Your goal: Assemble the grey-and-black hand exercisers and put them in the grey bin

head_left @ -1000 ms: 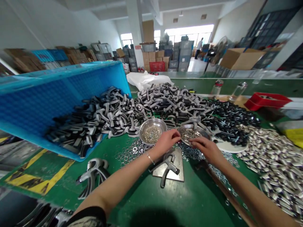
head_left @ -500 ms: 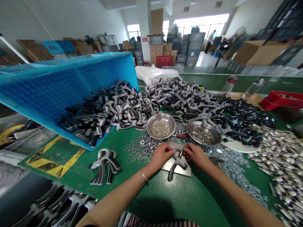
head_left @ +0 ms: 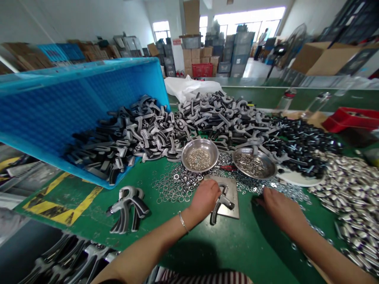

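Observation:
My left hand (head_left: pixel 205 198) rests curled on a grey and black hand-grip part (head_left: pixel 221 204) that lies on a small metal plate (head_left: pixel 231 194) on the green table (head_left: pixel 231 244). My right hand (head_left: pixel 278 208) is flat on the table to the right of the plate, fingers reaching into scattered washers (head_left: pixel 291 194); whether it holds one is hidden. Two steel bowls sit just beyond: the left bowl (head_left: pixel 200 154) holds small rings, the right bowl (head_left: pixel 254 162) holds thin metal pieces.
A tipped blue crate (head_left: pixel 68 106) spills grey-black handle parts (head_left: pixel 142 134) at left. More handles (head_left: pixel 225 114), black knobs (head_left: pixel 299 146) and silver cylinders (head_left: pixel 349 189) pile at right. An assembled gripper (head_left: pixel 128 207) lies at left. A red tray (head_left: pixel 352 118) stands far right.
Both hands came back from the right bowl to the part on the plate. Then my right hand moved off to the right onto the washers while the left stayed on the part.

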Available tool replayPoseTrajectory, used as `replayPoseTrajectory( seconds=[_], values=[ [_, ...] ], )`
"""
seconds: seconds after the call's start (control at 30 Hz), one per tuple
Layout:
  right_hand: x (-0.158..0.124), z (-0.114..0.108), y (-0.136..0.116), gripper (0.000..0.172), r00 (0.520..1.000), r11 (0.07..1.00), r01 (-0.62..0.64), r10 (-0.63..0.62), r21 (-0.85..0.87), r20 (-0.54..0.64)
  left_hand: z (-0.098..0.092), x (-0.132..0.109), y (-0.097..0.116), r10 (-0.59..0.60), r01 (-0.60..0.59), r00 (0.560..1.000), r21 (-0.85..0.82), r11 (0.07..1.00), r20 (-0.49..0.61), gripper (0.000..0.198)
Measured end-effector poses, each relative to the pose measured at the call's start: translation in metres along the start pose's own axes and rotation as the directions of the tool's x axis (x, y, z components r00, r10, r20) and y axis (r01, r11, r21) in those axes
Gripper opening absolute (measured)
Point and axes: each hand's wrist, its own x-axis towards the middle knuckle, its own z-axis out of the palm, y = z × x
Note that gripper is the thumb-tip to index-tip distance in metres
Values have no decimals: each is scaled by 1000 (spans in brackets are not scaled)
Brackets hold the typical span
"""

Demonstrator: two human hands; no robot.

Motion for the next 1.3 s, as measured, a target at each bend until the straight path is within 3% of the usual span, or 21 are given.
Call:
replayPoseTrajectory(
  seconds=[0.07,0.17,0.3,0.4,0.53,0.6,0.7,0.8,0.9,0.97,1.03,1.07,1.13,1.2,1.3],
  values=[
    [-24,13,23,16,999,998,-45,45,-52,11,0,0,0,100,-107,992,87,990,82,24],
    [-44,24,40,18,998,998,-53,54,45,-14,-4,-9,5,182,-207,968,136,969,174,27],
    [-47,10,25,25,990,950,-17,60,312,-128,-13,-34,21,142,-168,979,183,969,146,42],
    [-36,-16,-6,35,996,840,43,4,541,-87,-17,-44,31,61,-79,991,155,985,118,43],
    [-3,-39,-47,40,998,791,49,-21,610,-52,-14,-43,35,7,-21,995,144,989,95,43],
    [18,-41,-56,35,998,801,32,-57,598,22,-13,-42,35,-11,-2,996,162,987,83,43],
    [35,-35,-48,30,981,810,-17,-99,586,165,-13,-40,35,-5,-8,996,150,989,90,40],
    [22,-29,-23,42,967,844,-81,-62,531,246,-19,-32,32,-5,6,996,-11,1000,92,37],
    [-5,-31,2,38,965,906,-160,60,392,256,-26,-21,20,-147,186,980,-367,912,131,47],
    [-15,-38,5,34,974,942,-170,115,288,197,-28,-16,9,-272,312,950,-481,819,153,61],
    [-7,-45,-7,34,998,977,-55,46,204,49,-27,-15,-1,-339,335,938,-421,843,68,66],
    [3,-48,-17,34,998,987,43,-36,156,-44,-25,-16,-4,-319,303,948,-356,884,15,63],
    [35,-51,-42,32,953,970,243,-233,25,-194,-19,-21,-8,-212,203,977,-250,947,-12,48],
    [70,-48,-65,32,934,966,259,-256,-23,-249,-13,-26,-8,-131,135,991,-212,968,36,36],
    [103,-40,-84,34,932,974,223,-225,-41,-285,-8,-33,-7,-121,130,991,-200,971,55,37]
  ],
)
